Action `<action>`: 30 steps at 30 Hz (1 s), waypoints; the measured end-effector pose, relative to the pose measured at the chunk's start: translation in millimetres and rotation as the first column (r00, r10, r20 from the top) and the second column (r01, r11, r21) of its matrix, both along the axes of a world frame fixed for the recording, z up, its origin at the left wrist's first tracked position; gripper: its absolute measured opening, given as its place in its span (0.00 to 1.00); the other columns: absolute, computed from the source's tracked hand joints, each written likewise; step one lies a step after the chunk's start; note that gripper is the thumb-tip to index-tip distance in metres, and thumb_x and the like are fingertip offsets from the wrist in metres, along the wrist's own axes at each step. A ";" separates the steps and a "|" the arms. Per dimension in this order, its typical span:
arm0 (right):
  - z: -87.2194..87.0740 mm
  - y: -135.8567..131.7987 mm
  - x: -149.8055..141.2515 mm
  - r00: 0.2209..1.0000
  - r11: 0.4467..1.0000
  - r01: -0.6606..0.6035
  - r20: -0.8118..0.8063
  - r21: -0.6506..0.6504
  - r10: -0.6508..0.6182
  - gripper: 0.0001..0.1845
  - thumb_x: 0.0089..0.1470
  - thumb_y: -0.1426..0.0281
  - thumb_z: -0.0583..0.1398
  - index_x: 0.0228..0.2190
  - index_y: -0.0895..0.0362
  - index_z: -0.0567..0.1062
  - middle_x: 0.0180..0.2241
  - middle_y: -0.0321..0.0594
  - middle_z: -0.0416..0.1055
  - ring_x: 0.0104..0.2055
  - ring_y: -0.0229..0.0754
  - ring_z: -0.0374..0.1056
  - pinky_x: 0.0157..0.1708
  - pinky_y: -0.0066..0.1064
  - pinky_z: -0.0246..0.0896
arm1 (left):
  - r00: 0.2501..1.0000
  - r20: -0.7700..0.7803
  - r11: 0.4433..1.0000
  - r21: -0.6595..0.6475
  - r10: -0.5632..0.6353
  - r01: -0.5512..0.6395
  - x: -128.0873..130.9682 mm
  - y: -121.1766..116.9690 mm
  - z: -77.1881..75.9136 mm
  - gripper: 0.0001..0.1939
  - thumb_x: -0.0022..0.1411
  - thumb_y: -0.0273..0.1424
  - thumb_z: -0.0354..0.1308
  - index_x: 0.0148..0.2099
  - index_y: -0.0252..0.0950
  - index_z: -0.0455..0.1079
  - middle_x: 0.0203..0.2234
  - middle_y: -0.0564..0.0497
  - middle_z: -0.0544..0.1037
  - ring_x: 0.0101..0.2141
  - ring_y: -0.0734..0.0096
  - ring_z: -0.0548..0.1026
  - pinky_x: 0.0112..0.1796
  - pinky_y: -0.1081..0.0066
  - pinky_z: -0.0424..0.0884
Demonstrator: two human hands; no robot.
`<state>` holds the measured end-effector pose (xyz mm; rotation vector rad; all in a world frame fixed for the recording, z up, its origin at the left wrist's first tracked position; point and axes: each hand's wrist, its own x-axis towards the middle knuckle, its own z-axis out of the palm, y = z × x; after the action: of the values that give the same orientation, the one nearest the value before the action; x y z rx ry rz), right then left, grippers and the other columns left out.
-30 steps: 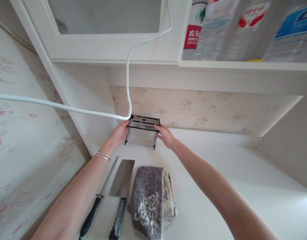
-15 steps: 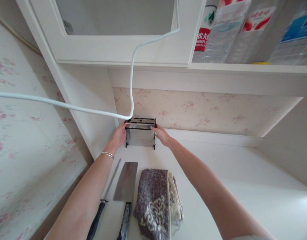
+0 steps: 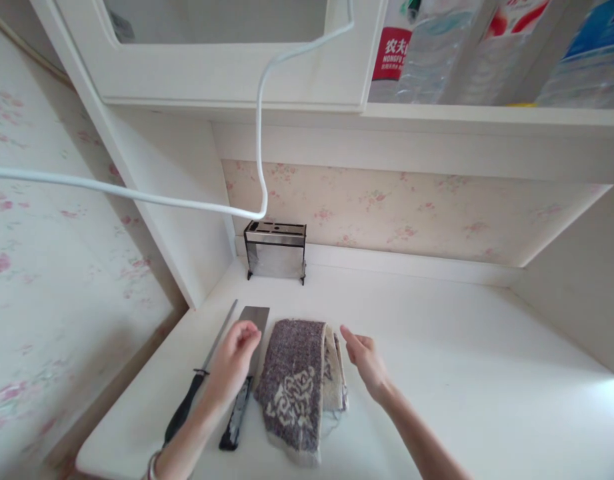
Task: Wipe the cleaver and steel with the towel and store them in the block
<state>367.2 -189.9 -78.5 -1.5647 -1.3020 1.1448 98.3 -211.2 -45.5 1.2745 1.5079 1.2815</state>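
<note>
A knife block (image 3: 275, 252) with a steel front and black slotted top stands upright at the back left of the white table, apart from both hands. My left hand (image 3: 237, 353), fingers curled in and nothing visible in them, hovers above the cleaver (image 3: 253, 319) and partly hides its blade. Left of the cleaver lies a sharpening steel (image 3: 185, 405) with a black handle, partly covered by my forearm. A folded purple-and-cream towel (image 3: 295, 380) lies between my hands. Just right of it is my right hand (image 3: 364, 360), its fingers folded with the thumb side up, holding nothing visible.
Overhead is a white cabinet (image 3: 227, 77), with several plastic bottles (image 3: 431, 57) on its open shelf at right. A white cable (image 3: 187, 200) hangs across the view in front of the cabinet. Flowered wallpaper covers the left wall (image 3: 47, 280). The white table (image 3: 437, 320) runs right to a side panel.
Both hands have let go of the knife block and drawn back toward me, the left over the cleaver and the right beside the towel. The view has shifted slightly.
</note>
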 end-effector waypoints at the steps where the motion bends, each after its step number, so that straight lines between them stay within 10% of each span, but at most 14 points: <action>1: -7.1 -16.8 3.7 1.000 1.000 -0.008 0.024 -0.018 0.009 0.30 0.54 0.44 0.51 0.17 0.53 0.49 0.17 0.28 0.41 0.20 0.34 0.38 0.22 0.29 0.35 | 0.998 -0.025 0.999 -0.003 -0.051 0.051 9.2 -21.2 -8.6 0.10 0.60 0.41 0.56 0.38 0.41 0.65 0.24 0.56 0.66 0.26 0.70 0.64 0.28 0.72 0.60; 9: -45.4 -102.9 6.7 0.957 0.990 -0.112 0.275 0.082 0.086 0.31 0.57 0.47 0.48 0.15 0.54 0.48 0.16 0.31 0.42 0.20 0.35 0.42 0.22 0.30 0.37 | 0.757 -0.233 0.788 -0.087 -0.611 0.609 68.4 -92.3 -62.5 0.09 0.63 0.36 0.53 0.31 0.42 0.58 0.16 0.59 0.55 0.19 0.72 0.57 0.24 0.69 0.50; 17: -38.8 -108.9 -5.1 0.696 0.940 -0.319 0.704 0.124 0.143 0.28 0.63 0.58 0.46 0.16 0.54 0.68 0.18 0.39 0.70 0.22 0.41 0.66 0.25 0.30 0.42 | 0.807 -0.276 0.849 -0.083 -0.523 0.522 71.0 -82.6 -64.8 0.13 0.65 0.40 0.49 0.29 0.41 0.57 0.17 0.59 0.54 0.21 0.71 0.58 0.26 0.70 0.54; 30: -38.2 -109.7 -5.8 0.607 0.922 -0.370 0.781 0.114 0.147 0.27 0.65 0.60 0.46 0.19 0.53 0.73 0.21 0.38 0.74 0.24 0.41 0.70 0.25 0.32 0.41 | 0.754 -0.349 0.822 -0.101 -0.557 0.560 75.2 -80.1 -66.1 0.11 0.65 0.36 0.49 0.30 0.41 0.57 0.17 0.59 0.56 0.21 0.72 0.60 0.26 0.71 0.54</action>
<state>361.4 -299.7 -116.6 -1.7468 -2.2096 0.3748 173.5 -291.3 -111.6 1.8731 1.1985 0.6761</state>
